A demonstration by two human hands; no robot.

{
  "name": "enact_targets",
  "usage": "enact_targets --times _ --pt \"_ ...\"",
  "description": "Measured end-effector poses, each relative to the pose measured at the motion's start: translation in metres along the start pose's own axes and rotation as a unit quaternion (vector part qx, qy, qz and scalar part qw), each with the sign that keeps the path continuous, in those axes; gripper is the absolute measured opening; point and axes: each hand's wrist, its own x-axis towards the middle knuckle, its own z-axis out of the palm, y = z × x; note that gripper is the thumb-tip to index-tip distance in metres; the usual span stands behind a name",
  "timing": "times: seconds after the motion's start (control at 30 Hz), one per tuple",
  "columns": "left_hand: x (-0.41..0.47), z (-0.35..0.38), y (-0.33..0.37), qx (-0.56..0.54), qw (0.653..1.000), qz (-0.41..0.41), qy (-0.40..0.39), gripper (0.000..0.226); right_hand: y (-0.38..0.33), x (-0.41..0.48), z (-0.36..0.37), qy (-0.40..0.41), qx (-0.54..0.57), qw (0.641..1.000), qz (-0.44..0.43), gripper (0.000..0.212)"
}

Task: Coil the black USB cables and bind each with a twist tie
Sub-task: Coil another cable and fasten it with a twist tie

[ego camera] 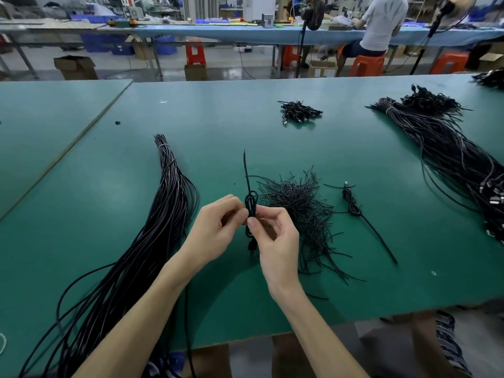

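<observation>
Two bare hands meet above the near middle of the green table mat [354,148], both clamped on one small coil of black USB cable [251,204] held upright between them. The left hand [218,227] has its fingers curled in, with the fingertips against the left side of the coil. The right hand [274,238] pinches the middle of the coil between thumb and forefinger. A straight black strand rises from the top of the coil; whether it is the cable's end or a tie cannot be told. A plug hangs just below the right thumb. Just beside the right hand, on the mat, lies a loose heap of thin black twist ties [302,214]. Right of that heap lies a single coiled black cable with a long straight tail [352,204]. To the left, a thick bundle of long, uncoiled black cables [169,208] is tied near its far end and runs off the near edge of the table. A small pile of coiled black cables [300,111] sits well apart at the far side. A large sheaf of black cables with plugs [441,148] stretches along the right. Beyond the table, a person in a white shirt [381,23] sits on an orange plastic stool [366,65].
</observation>
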Motion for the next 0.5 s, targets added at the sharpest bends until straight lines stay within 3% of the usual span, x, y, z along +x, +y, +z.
enact_targets --times 0.1,0.23,0.37,0.5 --pt "-0.001 0.003 0.004 -0.170 0.981 -0.086 -0.026 0.028 -0.001 -0.001 0.000 0.006 -0.005 1.000 -0.023 0.023" --pt "-0.001 -0.002 0.005 -0.299 0.945 -0.121 -0.058 0.029 0.000 -0.001 -0.001 0.031 -0.073 0.996 -0.045 0.026" --pt "-0.001 -0.004 0.005 -0.299 0.942 -0.122 -0.088 0.030 0.002 0.000 -0.002 0.048 -0.062 0.996 -0.041 0.038" --pt "0.000 -0.008 0.008 -0.292 0.942 -0.123 -0.108 0.029 0.004 -0.001 -0.002 0.010 -0.013 1.000 -0.022 0.028"
